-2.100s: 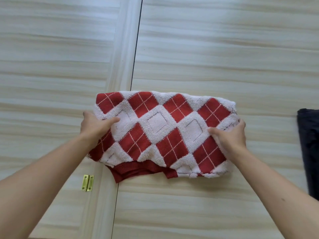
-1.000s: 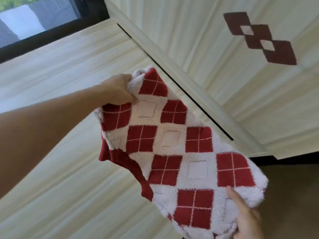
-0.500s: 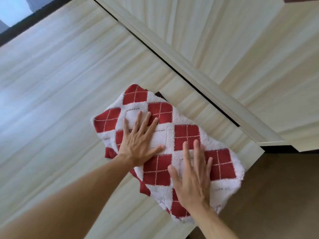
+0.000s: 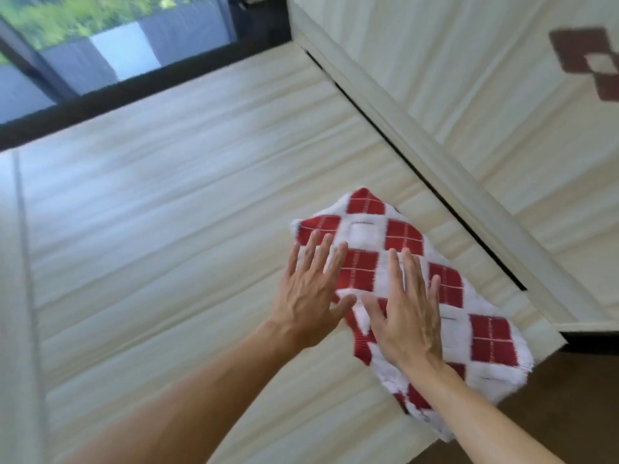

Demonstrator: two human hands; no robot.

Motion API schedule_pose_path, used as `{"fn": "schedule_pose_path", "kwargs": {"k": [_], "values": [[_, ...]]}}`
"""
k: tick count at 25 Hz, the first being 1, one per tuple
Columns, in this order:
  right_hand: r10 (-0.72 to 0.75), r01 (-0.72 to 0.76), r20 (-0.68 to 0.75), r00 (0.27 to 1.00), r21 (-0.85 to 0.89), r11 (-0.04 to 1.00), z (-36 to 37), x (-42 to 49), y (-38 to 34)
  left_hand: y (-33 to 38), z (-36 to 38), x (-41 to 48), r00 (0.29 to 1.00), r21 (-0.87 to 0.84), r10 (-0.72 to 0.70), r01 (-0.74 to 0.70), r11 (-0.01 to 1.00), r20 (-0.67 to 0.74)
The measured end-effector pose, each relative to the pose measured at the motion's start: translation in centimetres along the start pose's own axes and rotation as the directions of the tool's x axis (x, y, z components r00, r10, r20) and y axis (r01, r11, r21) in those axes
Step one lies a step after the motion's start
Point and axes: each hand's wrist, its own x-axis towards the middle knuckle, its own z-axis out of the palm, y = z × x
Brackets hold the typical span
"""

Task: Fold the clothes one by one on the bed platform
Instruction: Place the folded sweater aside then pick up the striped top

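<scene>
At the far left, a dark-framed window (image 4: 110, 68) runs behind the pale, wood-grained bed platform (image 4: 167, 229), whose boards stretch toward the right. Moving across, the left hand (image 4: 310, 293) lies flat with its fingers spread, its fingertips on the near-left edge of the folded red-and-white diamond-patterned knitted garment (image 4: 402, 296) and its palm partly over bare board. Just beside it, thumbs almost meeting, the right hand (image 4: 407, 306) presses open-palmed on the middle of the same bundle; neither hand grips anything. The garment sits near the platform's right-hand corner, and its lower right end seems to reach the edge above the brown floor (image 4: 552, 413). That looks like the risk: a sideways push while smoothing could slide the bundle off the corner, or loosen the ribbed red hem poking out under the right thumb. Further right, a pale raised panel (image 4: 469, 95) carries a dark red diamond shape (image 4: 589, 58), blurred and cut off by the frame, so I cannot tell what it is. The garment's underside stays hidden.
</scene>
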Motion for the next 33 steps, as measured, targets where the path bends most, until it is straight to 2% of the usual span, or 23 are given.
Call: {"fn": "schedule_pose_path", "kwargs": {"k": [4,8,11,13,17,20,22,23,25,27,28,29,31,33], "values": [[-0.192,0.192,-0.015,0.981,0.085,0.978,0.6,-3.1,-16.2,-9.9,-4.9,-12.8,0.966,-0.054,-0.187,0.18,0.982,-0.176],[-0.37,0.354,0.068,0.927,0.175,0.919,5.6,-10.6,-33.2,-21.8,-5.7,-27.9,0.897,-0.061,-0.353,0.35,0.935,-0.267],[-0.521,0.487,0.145,0.841,0.217,0.846,11.1,-17.7,-44.8,-31.2,-4.1,-40.4,0.802,-0.097,-0.525,0.52,0.848,-0.285],[-0.599,0.558,0.187,0.778,0.232,0.797,14.8,-22.2,-50.9,-36.4,-2.0,-48.5,0.712,-0.123,-0.644,0.639,0.76,-0.279],[-0.681,0.627,0.289,0.673,0.265,0.732,21.8,-30.8,-60.6,-45.6,3.7,-64.1,0.429,-0.196,-0.882,0.864,0.464,-0.197],[-0.695,0.638,0.384,0.608,0.285,0.715,26.8,-36.5,-65.3,-51.3,9.9,-74.9,0.134,-0.281,-0.99,0.95,0.14,-0.041],[-0.671,0.616,0.465,0.577,0.292,0.732,29.6,-39.7,-67.0,-53.9,14.6,-80.6,-0.031,-0.314,-0.991,0.947,-0.072,0.134],[-0.665,0.61,0.5,0.555,0.298,0.734,30.9,-41.0,-67.5,-54.8,16.9,-82.7,-0.082,-0.299,-0.969,0.942,-0.152,0.234],[-0.665,0.613,0.557,0.497,0.317,0.724,33.4,-43.4,-68.2,-56.5,20.5,-85.4,-0.136,-0.271,-0.925,0.932,-0.241,0.354],[-0.656,0.62,0.601,0.456,0.315,0.719,34.9,-44.5,-68.5,-57.7,22.3,-85.6,-0.123,-0.292,-0.938,0.93,-0.223,0.323],[-0.646,0.621,0.62,0.446,0.305,0.722,35.2,-44.6,-68.6,-57.9,22.7,-84.8,-0.085,-0.338,-0.967,0.927,-0.165,0.24],[-0.634,0.614,0.631,0.447,0.299,0.731,35.5,-44.5,-68.6,-57.9,23.0,-83.4,-0.007,-0.405,-0.987,0.911,-0.072,0.158],[-0.596,0.534,0.654,0.466,0.33,0.779,36.2,-44.1,-69.1,-56.6,22.1,-79.8,0.274,-0.609,-0.96,0.771,0.184,0.058],[-0.514,0.366,0.707,0.485,0.369,0.854,37.2,-43.5,-69.9,-52.7,20.4,-75.4,0.555,-0.71,-0.832,0.594,0.379,0.02]]}}
